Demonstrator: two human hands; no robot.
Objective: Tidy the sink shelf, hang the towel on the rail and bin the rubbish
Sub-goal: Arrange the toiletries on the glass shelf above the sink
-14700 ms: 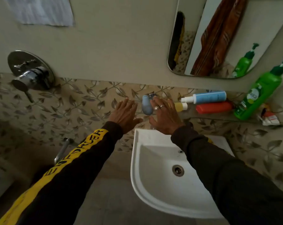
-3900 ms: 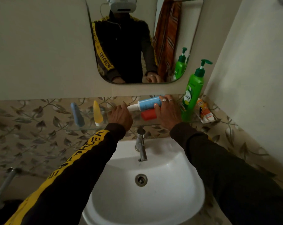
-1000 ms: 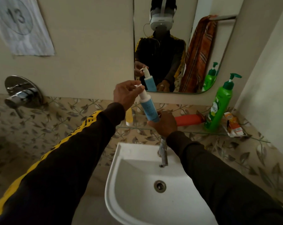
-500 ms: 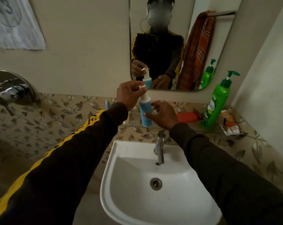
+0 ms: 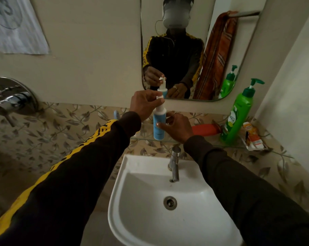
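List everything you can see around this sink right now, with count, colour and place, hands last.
Pump bottle: 1, blue and white, upright at shelf's front edge.
Tall pump bottle: 1, green, standing on shelf's right.
Tube: 1, red-orange, lying on shelf.
Crumpled wrapper: 1, orange-white, shelf's right end.
Glass shelf: 1, clear, above basin.
Basin: 1, white, with chrome tap.
Mirror: 1, reflecting striped orange towel.
Left hand: pinches pump head.
Right hand: holds bottle body.
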